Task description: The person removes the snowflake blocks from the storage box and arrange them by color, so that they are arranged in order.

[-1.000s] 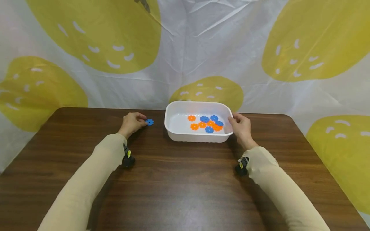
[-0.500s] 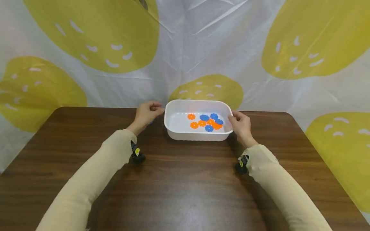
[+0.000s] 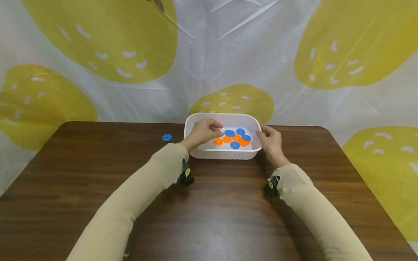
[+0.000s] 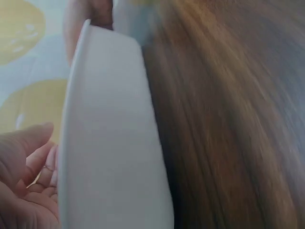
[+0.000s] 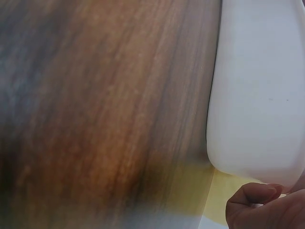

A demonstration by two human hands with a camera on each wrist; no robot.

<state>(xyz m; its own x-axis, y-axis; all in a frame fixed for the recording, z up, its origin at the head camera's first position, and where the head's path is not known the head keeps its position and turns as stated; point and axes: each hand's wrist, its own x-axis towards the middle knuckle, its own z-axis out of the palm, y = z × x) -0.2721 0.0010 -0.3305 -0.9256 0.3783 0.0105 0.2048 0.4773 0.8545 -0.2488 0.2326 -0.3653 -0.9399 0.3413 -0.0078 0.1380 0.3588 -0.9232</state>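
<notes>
A white plastic tub stands at the back of the table, holding several flower-shaped discs, such as a blue disc and an orange disc. Over the tub's left part is my left hand, its fingers loosely bent and thumb apart from them; in the left wrist view nothing shows in its grasp. It hides part of the tub's inside. My right hand grips the tub's right end, thumb at the rim. Left of the tub, a single blue flower disc lies on the table.
The brown wooden table has rounded far corners. Close behind its far edge hangs a white cloth with yellow printed shapes. Each wrist carries a small black camera on a strap.
My left hand has left the blue disc on the table and moved right, past the tub's left rim to above its inside. The right hand keeps its hold on the tub.
</notes>
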